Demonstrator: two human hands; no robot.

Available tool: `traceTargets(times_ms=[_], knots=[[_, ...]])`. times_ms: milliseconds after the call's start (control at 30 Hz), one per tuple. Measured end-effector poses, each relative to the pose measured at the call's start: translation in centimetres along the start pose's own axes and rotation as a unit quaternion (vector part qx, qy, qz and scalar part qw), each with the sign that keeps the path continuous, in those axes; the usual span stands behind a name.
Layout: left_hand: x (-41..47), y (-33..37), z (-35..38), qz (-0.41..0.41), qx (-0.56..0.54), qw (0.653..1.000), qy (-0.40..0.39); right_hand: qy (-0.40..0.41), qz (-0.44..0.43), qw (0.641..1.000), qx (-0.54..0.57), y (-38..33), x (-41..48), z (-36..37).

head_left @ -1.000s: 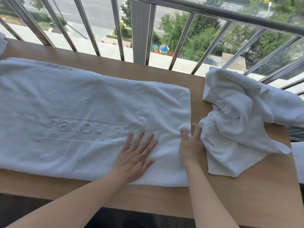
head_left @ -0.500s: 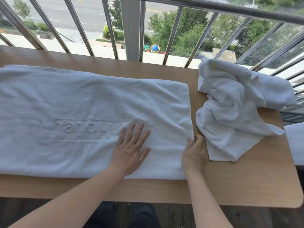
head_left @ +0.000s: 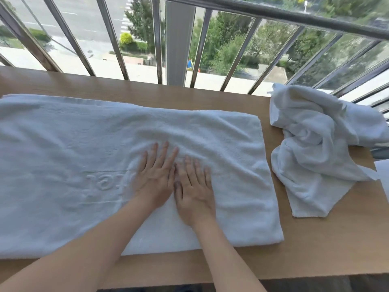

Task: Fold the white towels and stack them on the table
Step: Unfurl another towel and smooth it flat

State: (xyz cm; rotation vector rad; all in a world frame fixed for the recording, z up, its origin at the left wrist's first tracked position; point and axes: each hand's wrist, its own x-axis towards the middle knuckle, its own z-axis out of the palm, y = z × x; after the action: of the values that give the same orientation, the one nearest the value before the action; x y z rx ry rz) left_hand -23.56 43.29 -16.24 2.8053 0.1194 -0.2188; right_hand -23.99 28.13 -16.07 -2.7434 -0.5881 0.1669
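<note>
White towel [head_left: 63,144], upside-down embossed "tel"

Flat towel [head_left: 63,144]: I lose its left end past the frame edge.
Embossed lettering [head_left: 103,183]: smeared, and the left hand [head_left: 154,180] covers its right part; I can't read it.
Crumpled towel [head_left: 315,144]: its right side runs off the frame.
White sliver [head_left: 383,178] at right edge: I can't tell what it is.
Right hand [head_left: 193,192]: fingertips blurred.
</note>
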Motion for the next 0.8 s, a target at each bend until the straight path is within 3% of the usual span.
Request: traceTargets(times_ms=[400,600,667,800], knots=[[0.7,1.1,-0.8,0.027,0.051,0.998,0.006,-0.029,0.158,0.984,-0.076,12.7,8.6,-4.6],[0.8,1.3,-1.3,0.031,0.057,0.998,0.012,-0.032,0.248,0.967,-0.054,14.2,11.7,-6.0],[0.8,1.1,-1.2,0.032,0.059,0.998,0.017,-0.005,0.203,0.978,-0.042,11.3,11.7,-5.5],[1.0,1.0,-0.9,0.023,0.059,0.998,0.021,-0.034,-0.036,0.999,-0.006,4.9,11.4,-2.7]])
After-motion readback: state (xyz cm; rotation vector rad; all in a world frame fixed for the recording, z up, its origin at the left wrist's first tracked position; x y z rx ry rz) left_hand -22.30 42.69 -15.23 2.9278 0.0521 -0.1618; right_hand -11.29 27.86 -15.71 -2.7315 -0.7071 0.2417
